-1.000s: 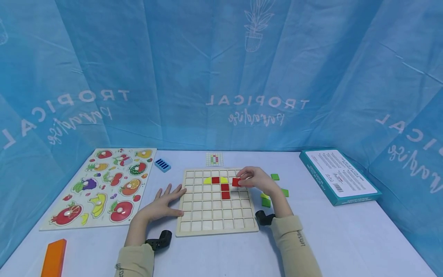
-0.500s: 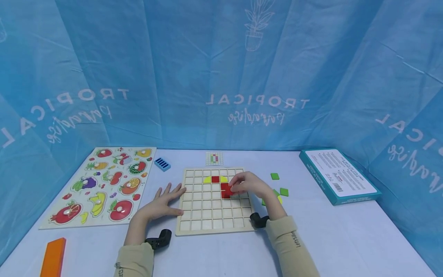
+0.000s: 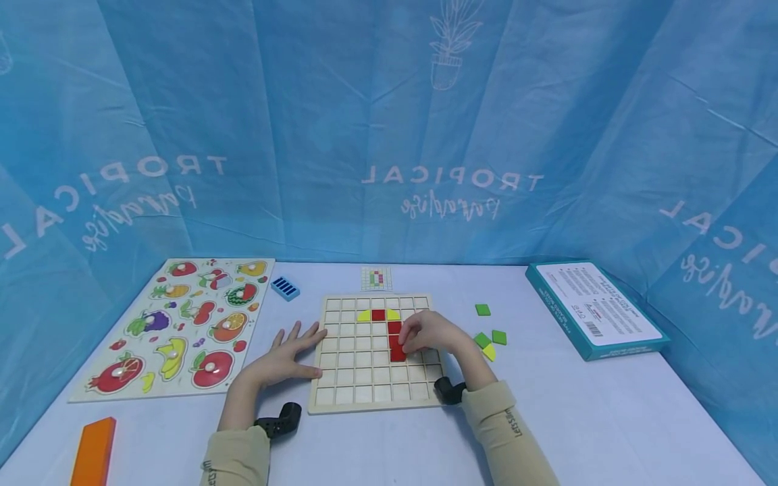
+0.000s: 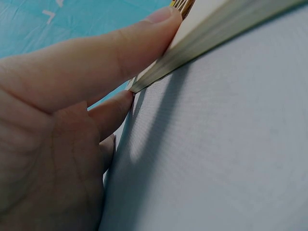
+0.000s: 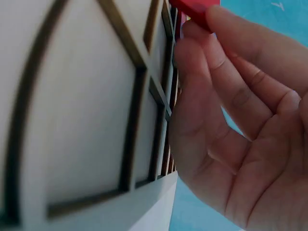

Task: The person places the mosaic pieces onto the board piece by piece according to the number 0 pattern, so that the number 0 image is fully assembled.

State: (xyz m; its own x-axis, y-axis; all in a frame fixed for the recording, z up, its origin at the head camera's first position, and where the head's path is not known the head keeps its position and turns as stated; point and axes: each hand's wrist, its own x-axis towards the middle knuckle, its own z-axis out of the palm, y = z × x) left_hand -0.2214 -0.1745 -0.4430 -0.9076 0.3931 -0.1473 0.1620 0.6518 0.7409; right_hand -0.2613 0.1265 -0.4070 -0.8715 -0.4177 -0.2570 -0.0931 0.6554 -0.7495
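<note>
A pale wooden grid board [image 3: 358, 398] lies on the table in the head view. My left hand [image 3: 281, 358] has its fingers spread and touches the board's left edge; in the left wrist view the thumb [image 4: 120, 53] presses along that edge. Over the board's right half, my right hand [image 3: 433, 332] pinches a red square tile [image 3: 397, 353] between thumb and fingertips. That tile [image 5: 196, 10] looks tilted above the grid in the right wrist view. One red tile [image 3: 379, 315] sits between two yellow rounded pieces [image 3: 364, 316] in an upper row; more red [image 3: 394, 327] shows just below.
Several green tiles [image 3: 483, 310] and a yellow piece [image 3: 489, 352] lie right of the board. A small pattern card [image 3: 376, 278] and a blue slotted block [image 3: 286, 288] are behind it. A fruit puzzle [image 3: 182, 324] and orange block [image 3: 93, 451] stand left, a teal box [image 3: 595, 307] right.
My right hand has moved left and toward the near side with the red tile, from the board's right part down to the red column. The left hand stays at the edge.
</note>
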